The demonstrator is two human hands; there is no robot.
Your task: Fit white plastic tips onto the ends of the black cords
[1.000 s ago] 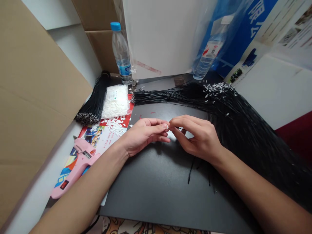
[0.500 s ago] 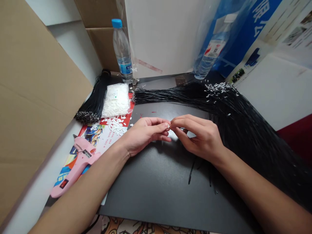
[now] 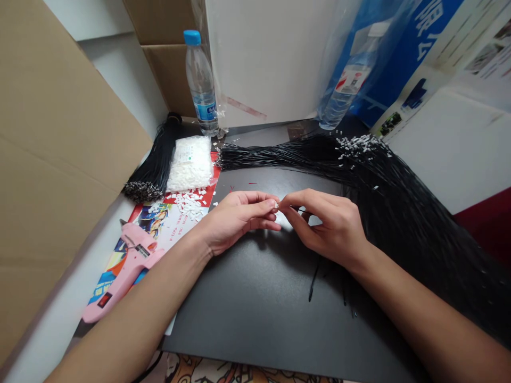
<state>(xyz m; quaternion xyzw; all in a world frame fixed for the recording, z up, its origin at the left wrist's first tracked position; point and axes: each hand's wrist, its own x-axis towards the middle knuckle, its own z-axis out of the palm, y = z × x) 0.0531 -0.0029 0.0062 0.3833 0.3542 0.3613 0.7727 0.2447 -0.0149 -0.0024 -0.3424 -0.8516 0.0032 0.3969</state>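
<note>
Both hands are pinching: the left hand (image 3: 239, 215) nips a tiny white plastic piece (image 3: 276, 206) between thumb and forefinger, the right hand (image 3: 329, 222) a thin black wire (image 3: 296, 208) (its tip is hidden by the fingers). The piece is probably light, stiff and easily dropped, so best held by its edges; the wire should be springy, calling for a grip close to its end. The piece sits at the left fingertips, just beside the right ones, nearer the person and further right than the clear plastic bag of white bits (image 3: 190, 164).
</note>
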